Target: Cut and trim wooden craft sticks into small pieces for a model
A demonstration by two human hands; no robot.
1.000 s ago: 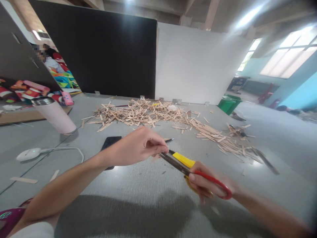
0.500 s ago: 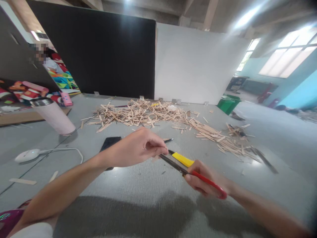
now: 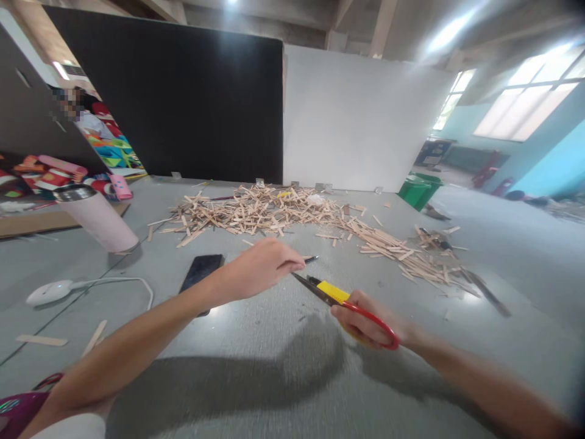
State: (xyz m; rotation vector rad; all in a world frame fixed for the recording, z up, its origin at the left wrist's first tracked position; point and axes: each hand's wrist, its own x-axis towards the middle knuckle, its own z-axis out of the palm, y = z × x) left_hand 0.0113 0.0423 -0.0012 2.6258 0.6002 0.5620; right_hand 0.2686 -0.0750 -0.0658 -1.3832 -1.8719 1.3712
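My right hand [image 3: 363,322] grips a pair of red-handled scissors [image 3: 320,294], its dark blades pointing up and left. A yellow utility knife [image 3: 333,291] is held in the same hand, alongside the blades. My left hand [image 3: 269,265] is closed in a pinch just beyond the scissor tips, and whatever lies between its fingertips is hidden. Under and beside the left wrist lies a black phone [image 3: 201,271]. A pen-like dark tip [image 3: 311,259] shows on the table behind the left fingertips.
A heap of wooden sticks [image 3: 256,210] spreads along the back, before black [image 3: 183,103] and white [image 3: 356,116] panels. At left stand a pink bottle [image 3: 100,219] and a white corded device [image 3: 50,292]. Loose sticks [image 3: 42,340] lie near my left arm. A green bin [image 3: 415,192] is beyond.
My right hand with the scissors and knife has shifted slightly up and left. The left hand has risen a little, and the small pale bit under its fingers no longer shows.
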